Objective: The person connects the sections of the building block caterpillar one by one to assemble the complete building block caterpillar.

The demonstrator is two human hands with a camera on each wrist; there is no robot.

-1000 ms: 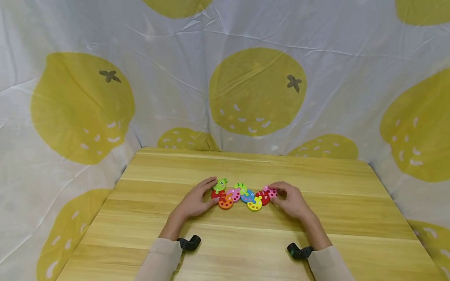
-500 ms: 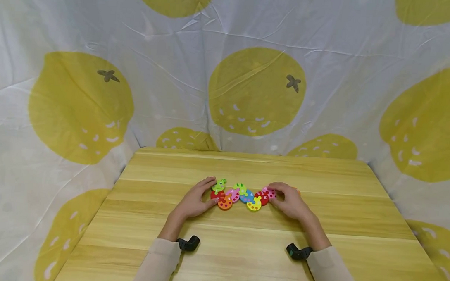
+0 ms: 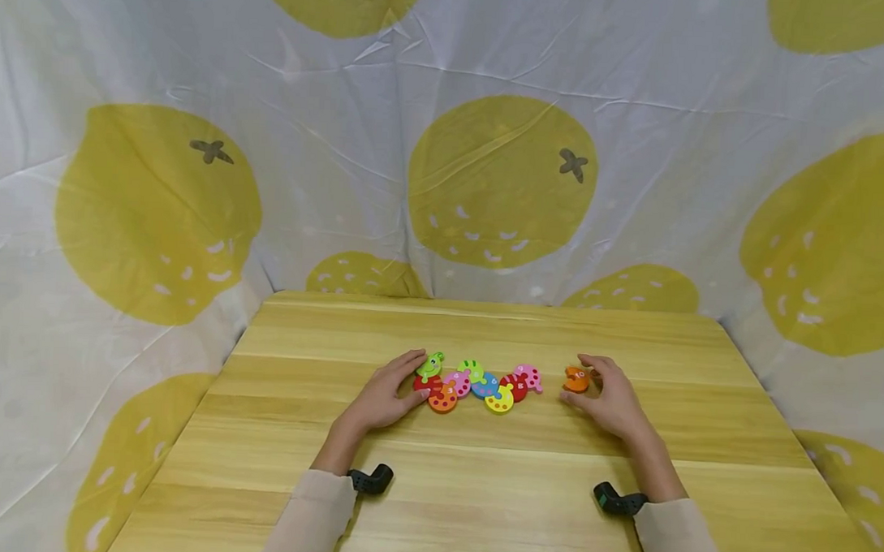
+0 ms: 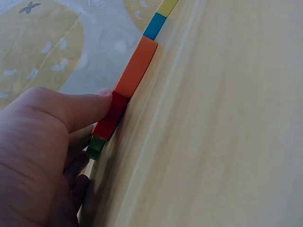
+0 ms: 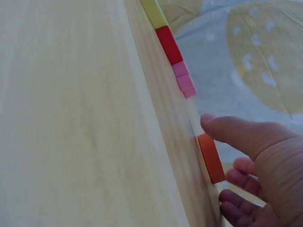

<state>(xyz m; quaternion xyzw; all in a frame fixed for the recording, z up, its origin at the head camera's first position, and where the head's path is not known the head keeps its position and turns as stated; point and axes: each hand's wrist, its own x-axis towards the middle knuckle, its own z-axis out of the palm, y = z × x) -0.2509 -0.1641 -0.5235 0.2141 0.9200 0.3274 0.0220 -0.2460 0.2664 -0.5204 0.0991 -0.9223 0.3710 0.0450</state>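
A caterpillar puzzle (image 3: 485,385) of several round, numbered, interlocking pieces lies in a wavy row on the table. At its left end, my left hand (image 3: 383,392) holds the green smiling head (image 3: 431,363) and the red piece (image 4: 111,116) behind it, thumb against the red piece's near edge. The row's right end is a pink piece (image 3: 529,377) with dark dots. Apart from the row, to the right, lies an orange piece (image 3: 576,380) marked 10. My right hand (image 3: 613,398) is spread around this piece, thumb at its near edge (image 5: 211,158) and fingers loosely bent beyond it.
The wooden table (image 3: 478,488) reaches back to a pale curtain (image 3: 329,158) printed with yellow fruit. A black wrist camera (image 3: 371,479) sits on the left wrist, and another camera (image 3: 618,500) on the right.
My right hand has left the pink end piece and moved right to the orange piece, which it mostly hid before. The left hand and the row stay in place.
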